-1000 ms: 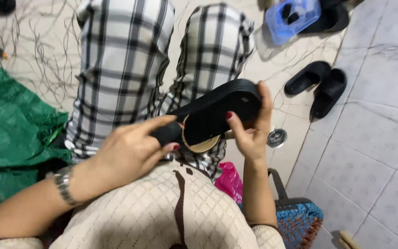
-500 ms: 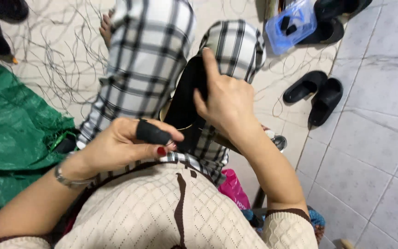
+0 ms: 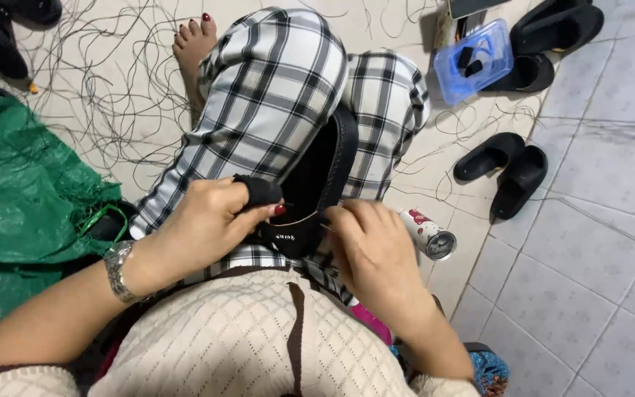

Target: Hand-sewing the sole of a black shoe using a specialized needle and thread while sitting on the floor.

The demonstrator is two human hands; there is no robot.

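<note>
Sandal (image 3: 323,176), black, wedged upright between plaid-trousered knees (image 3: 273,95), heel end toward the body. Left hand (image 3: 207,220): grip closed on the sandal's near edge, thumb in a black cover pressing against it. Right hand (image 3: 372,250): fingers pinched at the sandal's rim; whether they hold a needle or thread cannot be told. Green sack (image 3: 23,191) at left. Loose dark threads (image 3: 97,81) over floor. Blue plastic box (image 3: 475,62) and black slippers (image 3: 505,165) beyond right knee; small can (image 3: 426,235) just beside right hand.
</note>
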